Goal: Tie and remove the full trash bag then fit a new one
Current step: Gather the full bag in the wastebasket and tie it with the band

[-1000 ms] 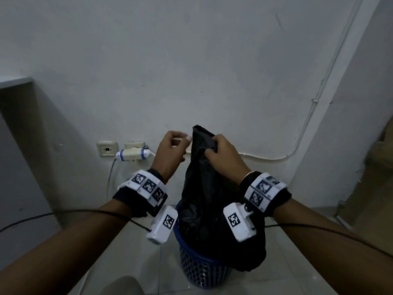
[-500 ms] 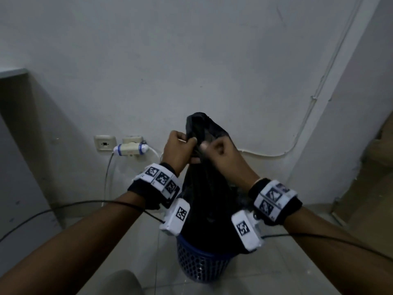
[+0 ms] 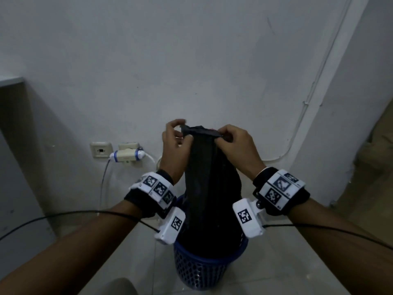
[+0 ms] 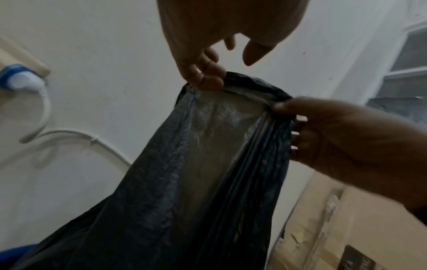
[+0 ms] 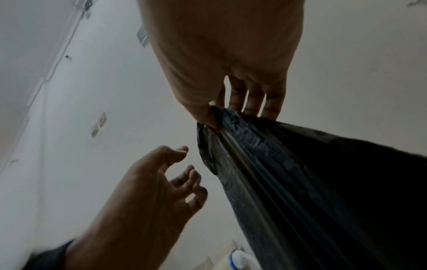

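Note:
A black trash bag (image 3: 210, 188) stands pulled up out of a blue mesh basket (image 3: 197, 271) on the floor by the wall. Its top edge is stretched flat between my hands. My left hand (image 3: 176, 135) pinches the left corner with thumb and forefinger, the other fingers spread free; the left wrist view shows that pinch on the bag's rim (image 4: 242, 85). My right hand (image 3: 229, 137) pinches the right corner, as seen in the right wrist view where the thumb presses the bag (image 5: 323, 182). The bag's contents are hidden.
A wall socket with a white and blue plug (image 3: 127, 155) sits low on the wall left of the basket, its white cable (image 4: 69, 131) running behind the bag. A cardboard box (image 4: 346, 228) stands at the right. A grey ledge (image 3: 10, 80) juts out at the left.
My hands were close together on the bunched top of the bag. They have moved apart sideways, spreading the top edge flat between them.

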Demonstrator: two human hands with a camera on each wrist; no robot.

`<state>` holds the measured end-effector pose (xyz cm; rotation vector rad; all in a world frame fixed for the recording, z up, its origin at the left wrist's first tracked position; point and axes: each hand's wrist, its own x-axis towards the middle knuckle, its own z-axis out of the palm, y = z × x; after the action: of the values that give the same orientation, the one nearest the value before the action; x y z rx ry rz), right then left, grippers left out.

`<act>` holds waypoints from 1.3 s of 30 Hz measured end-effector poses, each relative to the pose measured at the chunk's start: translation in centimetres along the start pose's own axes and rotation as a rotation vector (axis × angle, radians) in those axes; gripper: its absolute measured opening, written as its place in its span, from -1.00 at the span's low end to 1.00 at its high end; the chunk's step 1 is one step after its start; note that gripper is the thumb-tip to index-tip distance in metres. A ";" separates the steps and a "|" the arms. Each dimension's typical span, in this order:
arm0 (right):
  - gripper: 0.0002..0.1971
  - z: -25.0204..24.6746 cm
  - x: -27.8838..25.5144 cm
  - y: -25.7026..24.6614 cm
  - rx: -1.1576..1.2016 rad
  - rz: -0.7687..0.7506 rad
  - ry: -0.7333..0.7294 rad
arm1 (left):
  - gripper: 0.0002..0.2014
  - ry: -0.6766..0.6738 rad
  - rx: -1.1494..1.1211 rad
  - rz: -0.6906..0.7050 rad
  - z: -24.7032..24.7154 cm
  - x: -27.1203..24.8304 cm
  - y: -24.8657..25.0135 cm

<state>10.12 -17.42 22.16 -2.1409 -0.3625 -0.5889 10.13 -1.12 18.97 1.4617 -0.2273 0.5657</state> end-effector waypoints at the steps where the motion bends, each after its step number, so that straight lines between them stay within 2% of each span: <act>1: -0.94 -0.2 0.3 -0.3 0.053 0.027 -0.021 | -0.61 -0.055 0.018 0.049 0.4 -0.4 0.1; 4: -0.86 -0.6 0.5 -1.2 0.212 0.101 -0.120 | -0.54 -0.224 0.041 0.090 1.5 -1.1 0.7; 7: -0.78 -1.0 0.4 -1.7 0.337 0.172 -0.196 | -0.51 -0.233 0.072 0.059 1.6 -1.0 1.1; 11: -0.75 -2.0 0.5 -2.1 0.473 0.277 -0.302 | -0.66 -0.209 0.057 0.062 1.1 -0.6 0.9; 14: -0.79 -2.3 0.7 -2.6 0.382 0.211 -0.308 | -0.69 -0.217 0.074 0.106 1.0 -0.6 0.6; 19: -0.82 -2.8 1.4 -4.2 0.250 0.078 -0.236 | -0.55 -0.238 0.013 0.152 1.9 -1.5 1.9; 21: -0.83 -3.0 1.6 -5.2 0.228 0.065 -0.241 | -0.63 -0.222 0.068 0.195 2.3 -1.4 2.1; 24: -0.86 -3.2 2.0 -6.5 0.177 0.125 -0.279 | -0.77 -0.115 0.158 0.216 2.4 -0.8 1.8; 27: -0.82 -3.6 2.1 -7.5 0.216 0.194 -0.248 | -0.75 -0.094 0.234 0.217 2.0 -0.7 1.2; 30: -0.75 -3.8 2.3 -7.6 0.098 0.093 -0.162 | -0.80 -0.089 0.193 0.214 1.5 -1.0 1.0; 33: -0.73 -3.3 2.0 -7.1 0.035 0.106 -0.225 | -0.76 -0.055 0.174 0.218 1.3 -1.0 1.1; 36: -0.62 -2.8 1.4 -6.5 0.036 0.115 -0.305 | -0.71 -0.053 0.189 0.214 1.1 -0.7 0.9; 39: -0.76 -2.6 1.4 -6.0 -0.055 0.016 -0.334 | -0.64 -0.056 0.200 0.221 0.9 -0.7 0.6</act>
<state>7.87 -15.91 28.28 -2.2951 -0.5149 -0.2314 9.44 -2.15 19.30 1.6590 -0.3886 0.7441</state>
